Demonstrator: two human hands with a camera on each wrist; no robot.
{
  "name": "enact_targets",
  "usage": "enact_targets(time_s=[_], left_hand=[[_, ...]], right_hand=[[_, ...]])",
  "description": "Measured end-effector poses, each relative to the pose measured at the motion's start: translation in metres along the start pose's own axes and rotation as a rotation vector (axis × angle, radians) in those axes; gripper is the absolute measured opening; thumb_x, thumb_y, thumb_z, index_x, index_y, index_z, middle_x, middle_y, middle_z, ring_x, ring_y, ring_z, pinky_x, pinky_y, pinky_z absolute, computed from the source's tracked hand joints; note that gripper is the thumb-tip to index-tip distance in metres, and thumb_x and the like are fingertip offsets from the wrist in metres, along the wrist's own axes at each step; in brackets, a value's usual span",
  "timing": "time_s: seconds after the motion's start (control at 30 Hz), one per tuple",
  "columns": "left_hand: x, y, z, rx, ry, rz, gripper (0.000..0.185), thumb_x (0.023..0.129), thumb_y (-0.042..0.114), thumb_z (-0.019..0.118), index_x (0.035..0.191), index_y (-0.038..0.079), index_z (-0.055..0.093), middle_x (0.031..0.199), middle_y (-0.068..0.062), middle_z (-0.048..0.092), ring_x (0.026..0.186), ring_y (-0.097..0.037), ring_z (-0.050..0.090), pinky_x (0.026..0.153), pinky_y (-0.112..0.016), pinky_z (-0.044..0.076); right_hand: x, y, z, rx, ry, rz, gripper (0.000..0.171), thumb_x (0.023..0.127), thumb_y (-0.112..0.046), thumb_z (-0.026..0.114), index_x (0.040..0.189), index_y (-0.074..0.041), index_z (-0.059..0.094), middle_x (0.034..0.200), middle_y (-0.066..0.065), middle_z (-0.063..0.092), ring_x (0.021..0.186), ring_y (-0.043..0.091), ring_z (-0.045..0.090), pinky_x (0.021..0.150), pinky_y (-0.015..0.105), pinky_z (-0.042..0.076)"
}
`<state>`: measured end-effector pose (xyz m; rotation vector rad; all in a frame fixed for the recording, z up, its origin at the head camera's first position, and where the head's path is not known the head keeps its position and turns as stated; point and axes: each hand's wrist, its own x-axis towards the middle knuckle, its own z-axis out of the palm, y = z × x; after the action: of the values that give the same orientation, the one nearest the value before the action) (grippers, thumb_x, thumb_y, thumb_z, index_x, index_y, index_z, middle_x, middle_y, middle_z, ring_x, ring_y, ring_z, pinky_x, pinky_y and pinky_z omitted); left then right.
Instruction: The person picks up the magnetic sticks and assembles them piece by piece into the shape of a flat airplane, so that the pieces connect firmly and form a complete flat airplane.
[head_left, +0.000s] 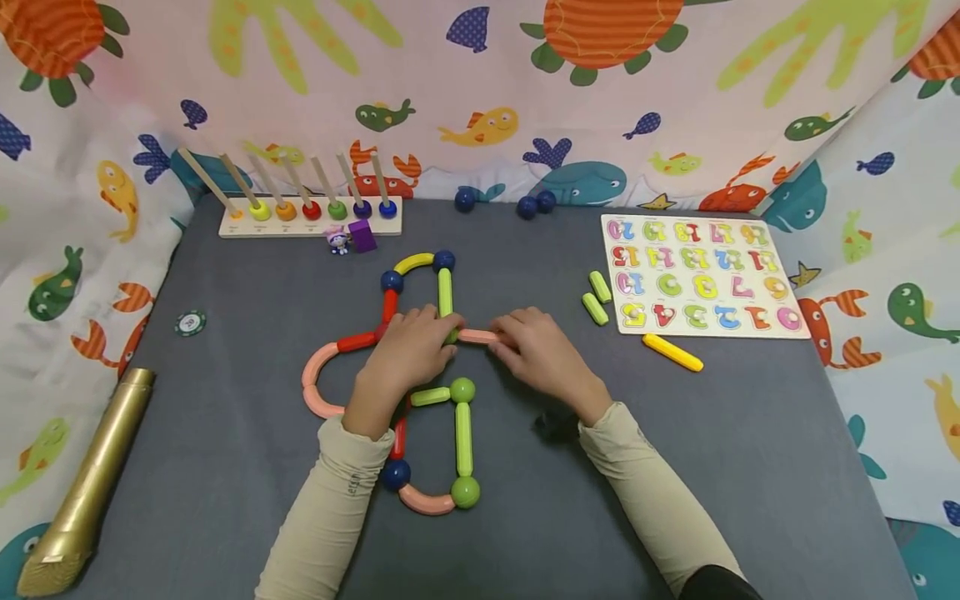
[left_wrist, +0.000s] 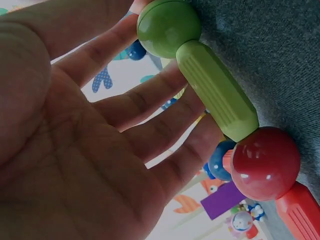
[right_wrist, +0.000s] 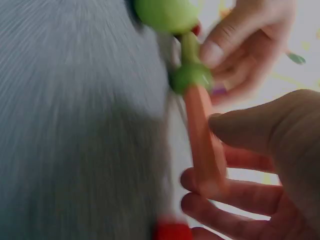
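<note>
A figure of magnetic rods and balls lies on the grey cloth, partly hidden by my left hand point(head_left: 411, 348). That hand's thumb and fingers hold a green ball point(left_wrist: 169, 27), which joins a short green rod point(left_wrist: 217, 90) leading to a red ball point(left_wrist: 266, 163). My right hand point(head_left: 542, 354) pinches a straight salmon rod point(right_wrist: 205, 140) between thumb and fingers; the rod's other end touches the green ball. Around them stand a long green rod point(head_left: 446, 290), curved salmon rods point(head_left: 315, 367) and a blue ball point(head_left: 395, 475) of the figure.
A number puzzle board point(head_left: 705, 275) lies at the right, near a yellow rod point(head_left: 672, 352) and two short green rods point(head_left: 595, 309). Blue balls point(head_left: 527, 207) and a wooden peg stand point(head_left: 311, 218) are at the back. At left lie a poker chip point(head_left: 191, 322) and a gold brush point(head_left: 90, 483).
</note>
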<state>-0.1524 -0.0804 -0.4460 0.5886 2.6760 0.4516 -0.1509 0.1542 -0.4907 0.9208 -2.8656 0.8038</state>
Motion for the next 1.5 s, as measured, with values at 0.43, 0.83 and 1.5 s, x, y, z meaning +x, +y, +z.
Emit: enact_targets(time_s=[0.43, 0.83, 1.5], left_hand=[[0.013, 0.002, -0.004, 0.025, -0.075, -0.005, 0.037, 0.107, 0.026, 0.069, 0.141, 0.012, 0.067, 0.125, -0.019, 0.065, 0.112, -0.04, 0.061, 0.104, -0.061, 0.044], [0.02, 0.003, -0.005, 0.011, -0.125, -0.036, 0.038, 0.111, 0.03, 0.063, 0.144, 0.014, 0.067, 0.134, -0.021, 0.061, 0.121, -0.043, 0.055, 0.107, -0.064, 0.043], [0.018, 0.022, 0.001, 0.16, 0.038, 0.037, 0.043, 0.107, 0.032, 0.069, 0.144, 0.01, 0.066, 0.149, -0.022, 0.054, 0.136, -0.048, 0.046, 0.109, -0.06, 0.044]], right_hand=[[-0.121, 0.077, -0.082, -0.239, 0.052, 0.526, 0.024, 0.095, -0.002, 0.075, 0.111, 0.014, 0.065, 0.102, 0.034, 0.062, 0.092, 0.054, 0.054, 0.083, 0.067, 0.044], [-0.049, -0.02, -0.004, -0.171, -0.047, -0.178, 0.016, 0.097, -0.009, 0.079, 0.111, -0.004, 0.072, 0.095, 0.01, 0.065, 0.084, 0.029, 0.059, 0.078, 0.044, 0.051], [0.168, 0.034, -0.034, -0.287, -0.095, -0.022, 0.034, 0.111, -0.014, 0.057, 0.142, -0.004, 0.065, 0.141, 0.024, 0.057, 0.125, 0.045, 0.058, 0.107, 0.058, 0.047]])
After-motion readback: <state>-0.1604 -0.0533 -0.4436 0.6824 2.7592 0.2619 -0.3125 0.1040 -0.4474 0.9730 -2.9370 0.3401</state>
